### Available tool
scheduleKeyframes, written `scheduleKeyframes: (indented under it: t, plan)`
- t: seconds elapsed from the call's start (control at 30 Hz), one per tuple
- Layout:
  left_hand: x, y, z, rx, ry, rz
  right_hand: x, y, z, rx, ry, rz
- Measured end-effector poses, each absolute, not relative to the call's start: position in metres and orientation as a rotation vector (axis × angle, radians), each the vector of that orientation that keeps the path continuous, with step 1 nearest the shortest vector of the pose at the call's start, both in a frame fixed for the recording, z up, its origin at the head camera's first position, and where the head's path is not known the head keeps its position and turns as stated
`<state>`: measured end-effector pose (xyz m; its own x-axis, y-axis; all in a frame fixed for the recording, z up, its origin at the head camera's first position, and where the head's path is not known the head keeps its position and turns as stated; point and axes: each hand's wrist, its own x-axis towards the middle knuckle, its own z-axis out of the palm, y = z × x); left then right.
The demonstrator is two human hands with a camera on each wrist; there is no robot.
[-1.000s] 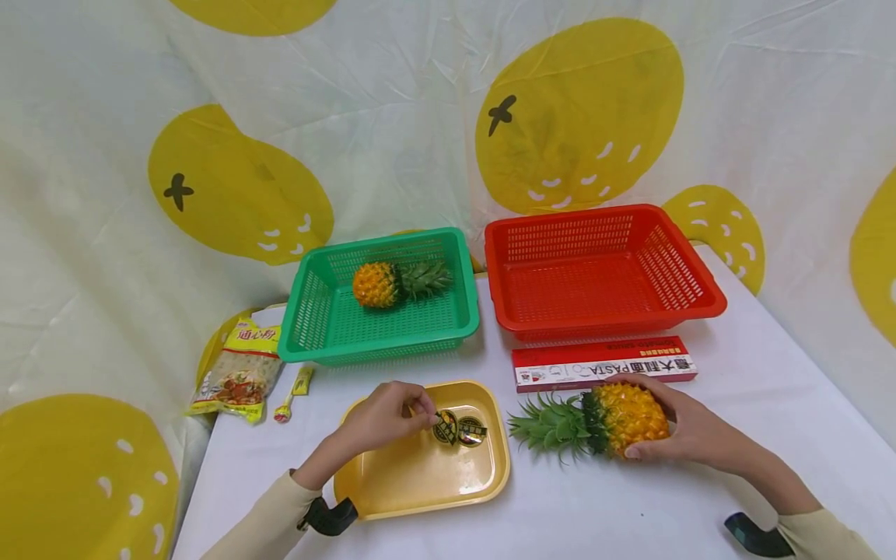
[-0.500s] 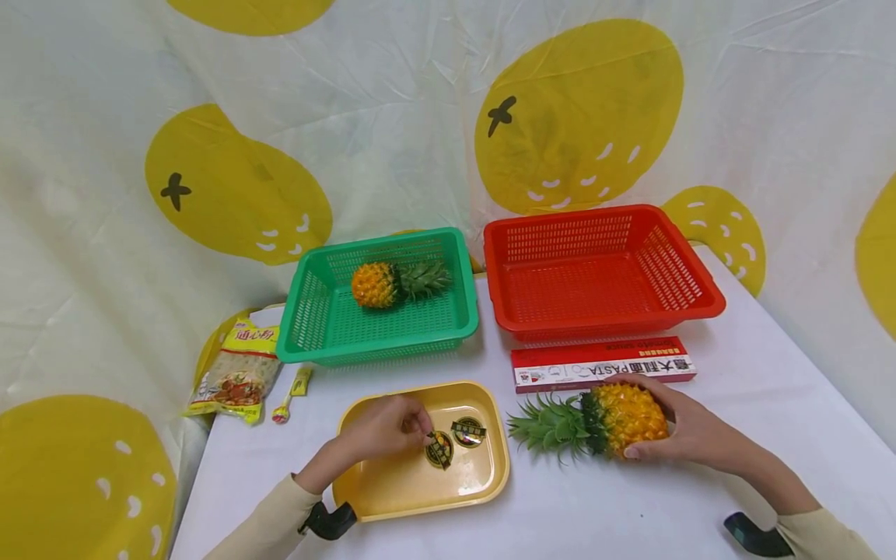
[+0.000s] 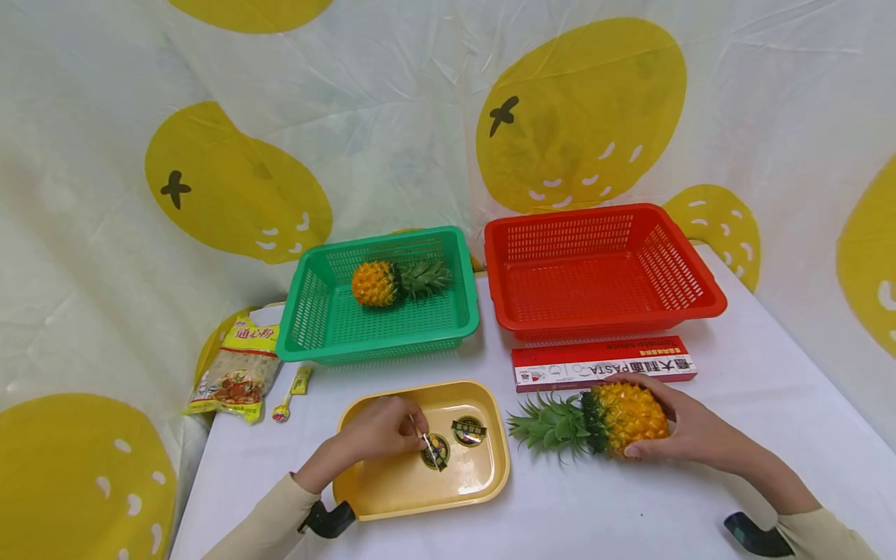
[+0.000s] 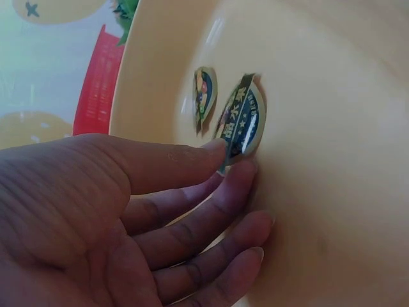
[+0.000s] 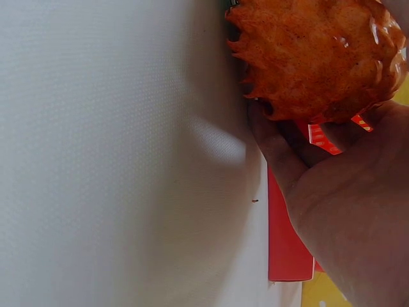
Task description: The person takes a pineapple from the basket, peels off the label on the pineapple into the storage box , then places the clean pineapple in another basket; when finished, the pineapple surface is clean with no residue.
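Observation:
Over the yellow tray (image 3: 392, 502), my left hand (image 3: 386, 429) pinches the edge of a round black-and-gold sticker (image 3: 435, 453) between thumb and fingertips. In the left wrist view this sticker (image 4: 246, 118) stands tilted, its printed face partly showing. A second, similar sticker (image 3: 469, 432) lies in the tray to its right. My right hand (image 3: 693, 428) grips the orange body of a pineapple (image 3: 626, 420) lying on its side on the white tablecloth, with its leafy crown pointing left. The right wrist view shows the fingers curled round the pineapple's underside (image 5: 313, 64).
Behind the tray stands a green basket (image 3: 385, 346) with another pineapple (image 3: 376, 285) in it. A red basket (image 3: 595, 288) is at its right, with a red pasta box (image 3: 605, 364) in front. A pasta bag (image 3: 241, 373) and a lollipop (image 3: 283, 406) lie at left.
My left hand has shifted slightly left and down with the pinched sticker, which now sits apart from the second one and is turned differently. My right hand and its pineapple have stayed still.

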<state>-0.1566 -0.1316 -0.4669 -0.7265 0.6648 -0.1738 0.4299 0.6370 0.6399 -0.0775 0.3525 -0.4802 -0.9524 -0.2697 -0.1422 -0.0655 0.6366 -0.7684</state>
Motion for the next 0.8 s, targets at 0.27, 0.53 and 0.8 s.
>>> scheduleKeyframes:
  t: [0.27, 0.53, 0.8]
  plan:
    - [-0.159, -0.131, -0.460, 0.863, 2.479, 0.824, -0.077, 0.353, -0.482, -0.262, 2.625, -1.204]
    - [-0.165, -0.121, -0.452, 0.915, 2.419, 0.964, -0.077, 0.355, -0.483, -0.265, 2.621, -1.201]
    - [-0.165, -0.089, -0.437, 0.997, 2.322, 1.125, -0.078, 0.353, -0.481, -0.257, 2.601, -1.219]
